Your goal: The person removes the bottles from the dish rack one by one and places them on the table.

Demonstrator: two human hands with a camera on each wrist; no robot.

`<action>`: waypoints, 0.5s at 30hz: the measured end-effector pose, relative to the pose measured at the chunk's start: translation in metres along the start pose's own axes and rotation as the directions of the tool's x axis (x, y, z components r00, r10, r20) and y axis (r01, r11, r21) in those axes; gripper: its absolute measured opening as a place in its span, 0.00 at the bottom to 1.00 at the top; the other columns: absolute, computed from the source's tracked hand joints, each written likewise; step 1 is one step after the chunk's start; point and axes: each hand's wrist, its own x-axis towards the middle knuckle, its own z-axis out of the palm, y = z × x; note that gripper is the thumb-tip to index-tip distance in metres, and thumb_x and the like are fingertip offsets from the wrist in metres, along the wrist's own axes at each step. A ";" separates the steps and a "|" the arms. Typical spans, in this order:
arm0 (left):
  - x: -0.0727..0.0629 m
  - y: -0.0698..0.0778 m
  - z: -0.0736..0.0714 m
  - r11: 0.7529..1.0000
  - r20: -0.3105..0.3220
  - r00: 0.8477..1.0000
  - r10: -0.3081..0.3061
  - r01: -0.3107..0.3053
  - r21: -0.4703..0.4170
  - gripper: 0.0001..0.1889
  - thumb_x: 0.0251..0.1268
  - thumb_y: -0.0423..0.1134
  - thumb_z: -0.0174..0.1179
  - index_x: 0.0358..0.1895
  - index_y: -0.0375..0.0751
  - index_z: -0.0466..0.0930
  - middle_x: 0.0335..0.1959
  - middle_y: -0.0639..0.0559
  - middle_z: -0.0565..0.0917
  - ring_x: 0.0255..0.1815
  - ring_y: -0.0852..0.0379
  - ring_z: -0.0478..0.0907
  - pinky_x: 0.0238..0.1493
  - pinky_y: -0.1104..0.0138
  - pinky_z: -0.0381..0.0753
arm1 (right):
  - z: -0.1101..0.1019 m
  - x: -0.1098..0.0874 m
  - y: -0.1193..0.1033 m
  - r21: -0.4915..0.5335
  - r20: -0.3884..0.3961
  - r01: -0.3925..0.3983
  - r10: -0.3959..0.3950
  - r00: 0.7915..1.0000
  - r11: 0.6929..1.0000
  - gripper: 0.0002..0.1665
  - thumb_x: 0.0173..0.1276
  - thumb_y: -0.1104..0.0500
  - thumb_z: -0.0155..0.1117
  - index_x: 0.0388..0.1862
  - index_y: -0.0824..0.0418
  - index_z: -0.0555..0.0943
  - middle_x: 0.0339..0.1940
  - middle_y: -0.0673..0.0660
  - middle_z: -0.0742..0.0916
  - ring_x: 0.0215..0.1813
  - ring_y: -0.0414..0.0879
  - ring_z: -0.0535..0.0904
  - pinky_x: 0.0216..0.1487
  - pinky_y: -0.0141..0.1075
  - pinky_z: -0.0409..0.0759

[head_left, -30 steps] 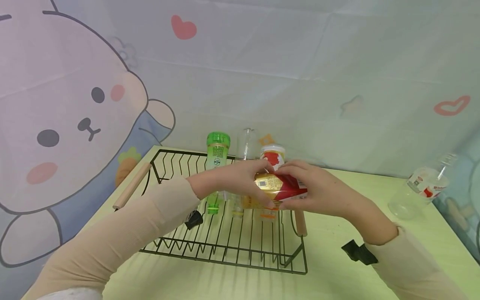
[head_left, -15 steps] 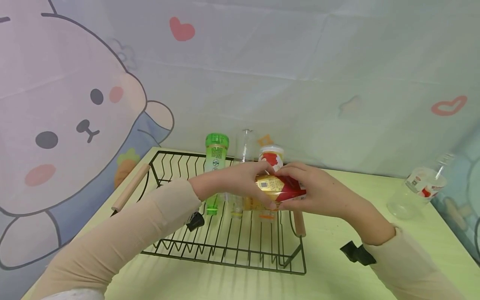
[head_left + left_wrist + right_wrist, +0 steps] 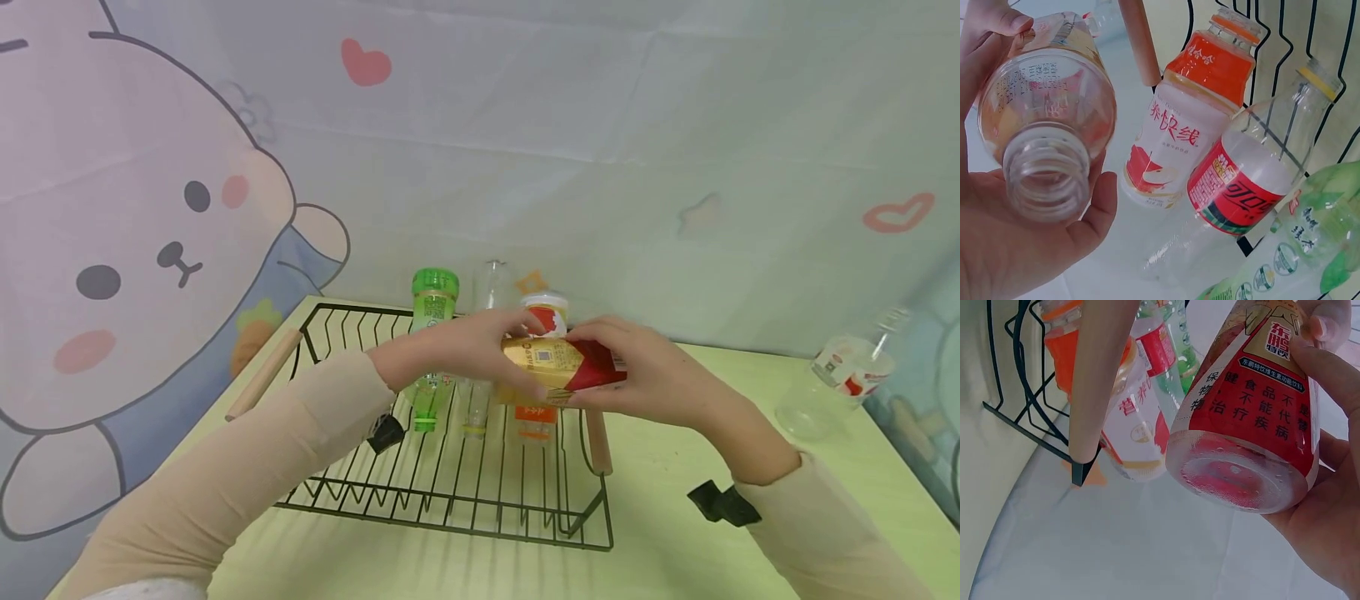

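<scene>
Both hands hold a clear plastic drink bottle (image 3: 558, 360) with a gold and red label, lying sideways above the dish rack (image 3: 472, 528). My left hand (image 3: 487, 350) curls round its neck end; the left wrist view shows the uncapped neck (image 3: 1047, 175) between thumb and fingers. At the base end, my right hand (image 3: 660, 375) grips the red part of the label, thumb on the print in the right wrist view. Behind the hands, the rack bears a green bottle (image 3: 435, 292), a clear bottle with a red label (image 3: 1235, 194) and a white-labelled bottle with an orange neck (image 3: 1179, 131).
Wooden handles (image 3: 597, 442) edge the black wire rack on both sides. Another clear bottle (image 3: 843, 375) stands at the right of the pale green table (image 3: 675, 533). A printed cloth (image 3: 600, 125) hangs close behind the table.
The held bottle has risen slightly and turned, with more of its gold label showing. The left hand has shifted a little up, and the orange part of a rack bottle now shows below it.
</scene>
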 end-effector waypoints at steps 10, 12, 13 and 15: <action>-0.003 -0.005 -0.011 0.997 -0.063 0.998 0.024 -0.028 -0.069 0.39 0.48 0.46 0.75 0.64 0.48 0.64 0.57 0.50 0.74 0.53 0.51 0.73 0.48 0.61 0.78 | -0.013 -0.009 0.016 0.037 -0.067 -0.035 0.037 0.997 0.999 0.32 0.55 0.56 0.76 0.57 0.59 0.75 0.49 0.51 0.80 0.43 0.44 0.77 0.40 0.33 0.82; -0.004 -0.006 -0.013 0.998 -0.086 0.996 0.028 -0.032 -0.046 0.40 0.48 0.48 0.74 0.65 0.49 0.64 0.59 0.50 0.74 0.55 0.50 0.71 0.49 0.59 0.78 | -0.015 -0.011 0.019 0.021 -0.090 -0.033 0.035 0.995 0.999 0.32 0.55 0.56 0.77 0.57 0.59 0.75 0.49 0.52 0.80 0.43 0.45 0.77 0.40 0.33 0.82; -0.005 -0.007 -0.014 0.999 -0.099 0.995 0.026 -0.029 -0.035 0.40 0.48 0.49 0.74 0.66 0.50 0.64 0.60 0.51 0.73 0.57 0.51 0.71 0.50 0.58 0.78 | -0.016 -0.013 0.020 0.012 -0.102 -0.034 0.035 0.994 0.999 0.32 0.55 0.56 0.77 0.57 0.60 0.75 0.49 0.52 0.80 0.43 0.45 0.77 0.40 0.33 0.82; -0.007 -0.008 -0.017 1.000 -0.119 0.993 0.022 -0.024 -0.017 0.41 0.49 0.50 0.73 0.67 0.50 0.63 0.60 0.51 0.73 0.57 0.50 0.71 0.51 0.58 0.77 | -0.020 -0.016 0.022 0.005 -0.126 -0.040 0.040 0.991 0.999 0.32 0.55 0.57 0.76 0.57 0.61 0.74 0.50 0.54 0.80 0.44 0.46 0.77 0.40 0.33 0.82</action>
